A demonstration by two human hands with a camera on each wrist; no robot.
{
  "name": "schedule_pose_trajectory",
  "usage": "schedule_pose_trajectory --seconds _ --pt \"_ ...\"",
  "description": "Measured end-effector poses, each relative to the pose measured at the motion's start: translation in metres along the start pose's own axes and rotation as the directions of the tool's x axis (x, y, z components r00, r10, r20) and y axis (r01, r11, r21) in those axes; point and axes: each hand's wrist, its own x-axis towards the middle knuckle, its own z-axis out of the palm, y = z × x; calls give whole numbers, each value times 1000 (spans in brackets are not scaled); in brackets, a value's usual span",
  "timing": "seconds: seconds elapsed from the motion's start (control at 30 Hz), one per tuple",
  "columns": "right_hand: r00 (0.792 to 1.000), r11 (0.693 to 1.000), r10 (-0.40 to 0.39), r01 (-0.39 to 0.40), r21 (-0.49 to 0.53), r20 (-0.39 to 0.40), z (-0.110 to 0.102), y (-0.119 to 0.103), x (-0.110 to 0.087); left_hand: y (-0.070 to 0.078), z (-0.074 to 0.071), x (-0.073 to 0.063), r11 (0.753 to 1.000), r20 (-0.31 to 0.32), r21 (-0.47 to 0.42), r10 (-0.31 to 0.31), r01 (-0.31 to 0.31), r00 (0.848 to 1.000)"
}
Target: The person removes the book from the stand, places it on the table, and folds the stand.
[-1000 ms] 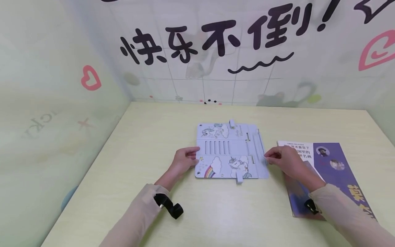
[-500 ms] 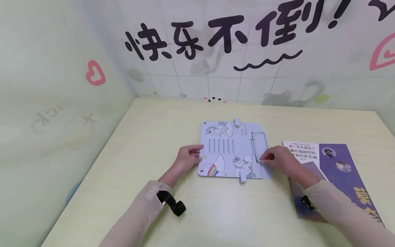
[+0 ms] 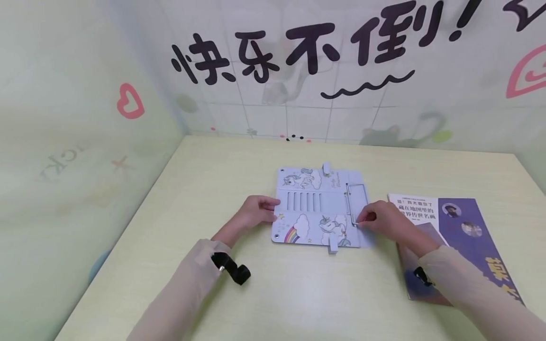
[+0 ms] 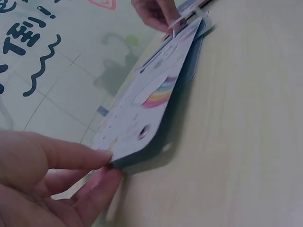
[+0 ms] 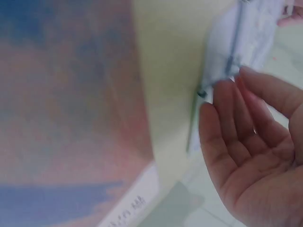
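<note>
A lavender book stand (image 3: 317,201) with unicorn, cloud and rainbow pictures lies flat in the middle of the table. My left hand (image 3: 256,210) pinches its left edge; in the left wrist view the thumb and finger grip the stand's edge (image 4: 142,135), with a shadow beneath it. At the other end, my right hand (image 3: 386,220) pinches the near corner of a thin wire frame (image 3: 349,203) hinged to the stand. The right wrist view shows the wire (image 5: 235,40) at the fingertips, its lower corner partly hidden by them. Two small page clips (image 3: 333,245) stick out at the near and far edges.
A purple and white book (image 3: 462,246) lies on the table at right, partly under the right forearm. Printed wall sheeting (image 3: 256,118) borders the table (image 3: 294,289) at the back and both sides.
The wire frame has swung leftward from the stand's right edge, with my right hand moving left along with it. My left hand keeps its hold on the left edge.
</note>
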Motion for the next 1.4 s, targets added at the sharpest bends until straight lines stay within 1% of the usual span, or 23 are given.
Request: schedule_pose_trajectory --seconds 0.07,0.13,0.2,0.27,0.33,0.4,0.5,0.57,0.67,0.73,0.8,0.9,1.0,1.2,1.3,1.4 --pt "1000 1000 -2 2 10 5 -4 -2 -6 7 -8 8 993 29 114 16 -20 999" --pt "1000 1000 -10 10 21 4 -5 -6 -13 16 -15 17 981 25 191 16 -20 1000" --pt "1000 999 -29 29 34 6 -4 -12 -23 28 -17 27 973 1 229 29 -29 1000" --pt "997 996 -72 71 51 16 1 -18 -31 43 -15 38 972 -26 232 48 -41 998" --pt "993 991 -111 108 80 38 9 -23 -40 56 -8 50 973 -31 224 72 -64 997" --pt "986 982 -158 151 111 59 18 -27 -45 68 2 62 973 -19 213 100 -93 995" --pt "979 973 -189 175 150 82 31 -29 -47 77 20 80 962 8 235 139 -137 990" --pt "976 969 -200 185 161 82 37 -29 -46 80 32 89 948 26 266 173 -174 985" --pt "978 970 -199 186 157 69 42 -28 -41 82 47 99 912 41 336 236 -236 971" --pt "978 971 -199 189 144 61 45 -28 -37 83 56 103 890 47 374 264 -262 963" --pt "979 974 -195 186 132 58 47 -28 -34 83 63 107 877 55 394 275 -274 960" --pt "980 975 -191 183 123 58 49 -29 -29 83 71 109 884 68 386 257 -263 964" --pt "982 978 -181 173 117 61 50 -31 -27 84 75 107 893 61 375 244 -249 968" --pt "985 982 -158 149 114 71 50 -33 -25 84 79 104 916 3 339 228 -215 974" --pt "985 982 -160 152 112 63 50 -33 -24 83 80 105 918 -18 341 221 -201 975" --pt "987 984 -150 145 107 48 51 -32 -23 82 81 106 917 -11 347 213 -196 977"
